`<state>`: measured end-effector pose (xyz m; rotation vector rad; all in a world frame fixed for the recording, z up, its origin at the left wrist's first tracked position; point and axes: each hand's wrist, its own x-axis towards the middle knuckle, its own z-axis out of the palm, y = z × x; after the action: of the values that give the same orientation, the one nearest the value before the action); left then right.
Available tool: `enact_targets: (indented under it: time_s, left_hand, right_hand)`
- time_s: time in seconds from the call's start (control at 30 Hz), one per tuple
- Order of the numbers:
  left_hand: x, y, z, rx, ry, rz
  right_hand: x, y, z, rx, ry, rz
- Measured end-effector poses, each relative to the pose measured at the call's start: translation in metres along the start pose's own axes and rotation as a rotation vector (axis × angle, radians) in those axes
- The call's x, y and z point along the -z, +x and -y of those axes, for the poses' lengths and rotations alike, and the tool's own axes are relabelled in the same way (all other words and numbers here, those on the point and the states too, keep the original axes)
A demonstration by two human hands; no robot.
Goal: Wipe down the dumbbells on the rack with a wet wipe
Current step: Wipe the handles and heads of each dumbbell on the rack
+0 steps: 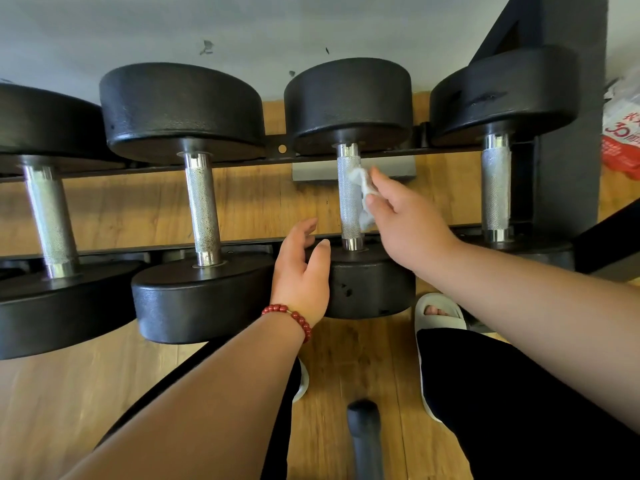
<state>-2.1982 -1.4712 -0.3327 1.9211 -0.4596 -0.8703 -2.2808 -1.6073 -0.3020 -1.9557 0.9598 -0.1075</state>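
We looked down on a wooden floor (349, 358) and a grey wall (138, 26). A black rack (235, 163) ran across the view and carried four black dumbbells lying side by side, each with a knurled silver handle pointing away from us. The third dumbbell (348, 98) from the left was the one being cleaned.

Two bare forearms reached in from below. The right grip (405, 220) pinched a crumpled white wet wipe (363, 190) between thumb and fingertips, and the wipe lay against the right side of that dumbbell's handle (349, 209), about midway along it. The left grip (301, 271) was spread, fingers loose and holding nothing, beside the dumbbell's near head (367, 289); we could not tell whether it touched.

A white sandal (440, 311) stood under the rack. Red beads (294, 318) circled the left wrist.
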Motion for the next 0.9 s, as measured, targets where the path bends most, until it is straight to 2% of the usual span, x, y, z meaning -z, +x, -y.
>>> enact_targets:
  time_s: [0.1, 0.17, 0.27, 0.33, 0.47, 0.63, 0.7, 0.77, 0.9]
  left_hand:
    - [0.000, 0.000, 0.000, 0.001, 0.004, 0.000]
    - [0.000, 0.000, 0.000, -0.002, 0.004, 0.000]
    - [0.000, -0.001, 0.000, -0.004, 0.000, -0.004]
    - [0.000, -0.001, 0.000, -0.006, -0.003, -0.004]
    - [0.000, 0.000, 0.001, -0.004, -0.015, -0.002]
    - [0.000, 0.001, 0.002, -0.007, -0.008, 0.000]
    - [0.000, 0.002, 0.002, -0.013, -0.005, -0.001]
    - [-0.001, 0.001, 0.003, -0.014, -0.005, -0.002]
    - [-0.001, 0.001, 0.003, -0.019, -0.008, -0.002]
  right_hand:
    - [-0.009, 0.015, 0.003, -0.146, 0.113, 0.086]
    - [-0.010, 0.026, 0.004, -0.249, 0.326, 0.118]
    - [-0.011, 0.036, 0.004, -0.259, 0.551, 0.122]
    - [-0.012, 0.039, 0.002, -0.248, 0.527, 0.128]
    - [-0.011, 0.036, -0.003, -0.251, 0.392, 0.298]
    - [-0.009, 0.052, 0.016, -0.208, 0.409, 0.137]
    - [-0.014, 0.053, 0.016, -0.218, 0.313, 0.098]
    - [-0.019, 0.041, 0.010, -0.216, 0.186, 0.128]
    - [-0.015, 0.040, 0.009, -0.206, 0.197, 0.151]
